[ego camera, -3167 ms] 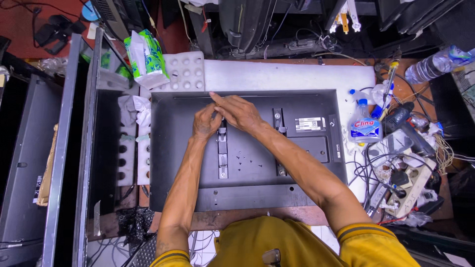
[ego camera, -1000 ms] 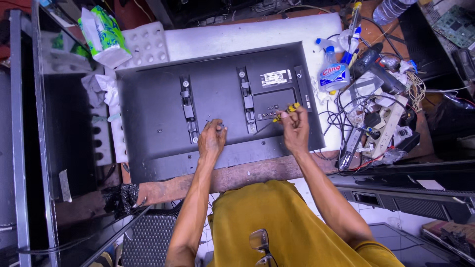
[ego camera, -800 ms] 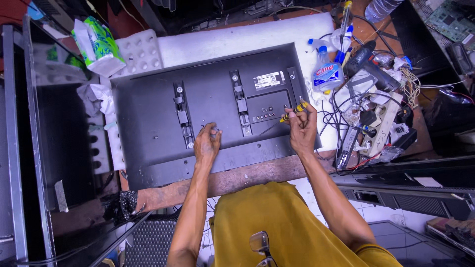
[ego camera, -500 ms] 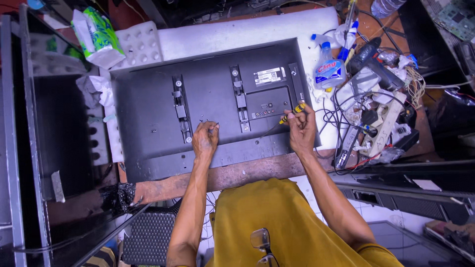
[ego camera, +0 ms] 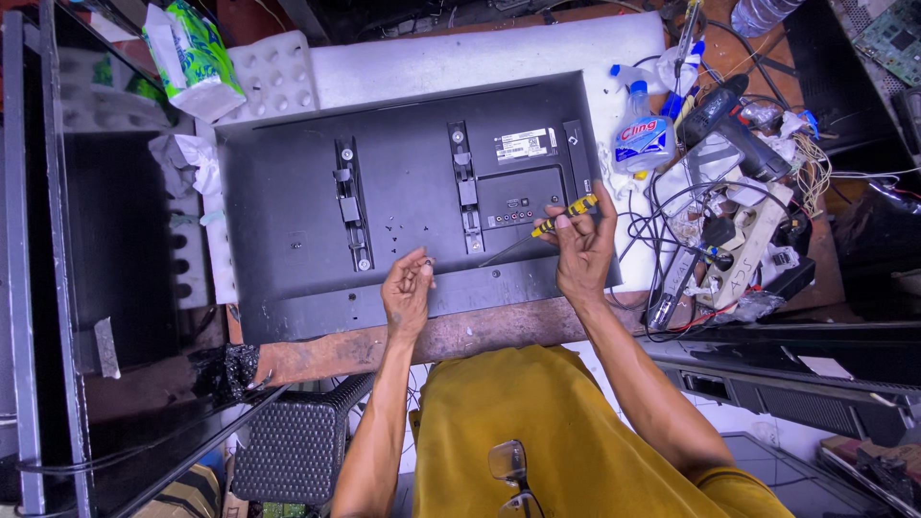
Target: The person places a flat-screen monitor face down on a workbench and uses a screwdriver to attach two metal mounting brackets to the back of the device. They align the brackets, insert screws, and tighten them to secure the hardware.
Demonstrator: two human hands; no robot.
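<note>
the fingers of the right hand [ego camera: 582,251] are curled narrow around a screwdriver with a yellow and black handle [ego camera: 564,214], just right of the frame's centre; its thin shaft slants down and left, the tip touching the dark back panel of a flat television [ego camera: 288,249] lying face down across the middle of the frame. the left hand [ego camera: 407,293], low centre, has its fingertips pinched close together over the panel's lower edge; whether they grip something small cannot be told. a white rectangular label [ego camera: 523,147] sits on the panel's upper right. a spray bottle with a blue label [ego camera: 643,134] stands just beyond the panel, upper right of the frame. a green and white soft package [ego camera: 192,58] lies at upper left. both forearms reach up from the bottom, wrists bent slightly inward.
</note>
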